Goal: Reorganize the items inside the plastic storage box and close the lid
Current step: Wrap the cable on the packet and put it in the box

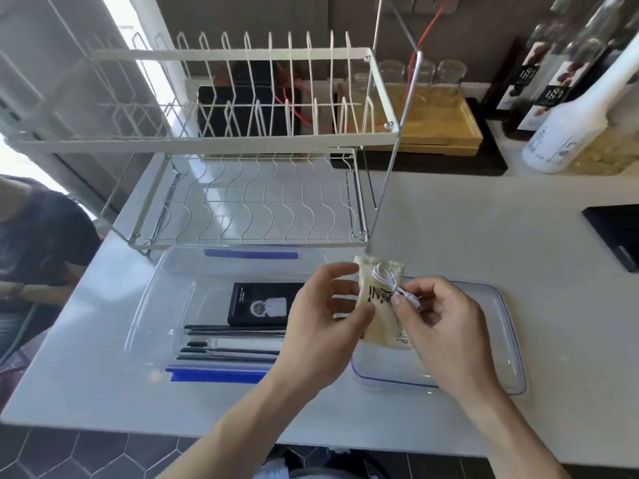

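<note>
Near the counter's (484, 236) front edge, the clear storage box (148, 305) is seen open, a black booklet (262, 304) and pens (228, 347) inside; its lid (498, 340) is laid just to the right. A cream pouch (377, 316) is pinched above the lid by the left hand (321, 326); a white cord (387, 278) on it is gripped by the right hand (446, 326), fingers closed. Behind, a wire dish rack (242, 140) is stood; bottles (570, 108) are kept at the far right corner.

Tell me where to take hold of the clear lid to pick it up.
Grip the lid by its right long rim, coming from the right: it lies flat on the counter, that edge is free, while both hands and the pouch hover over its left end.
</note>
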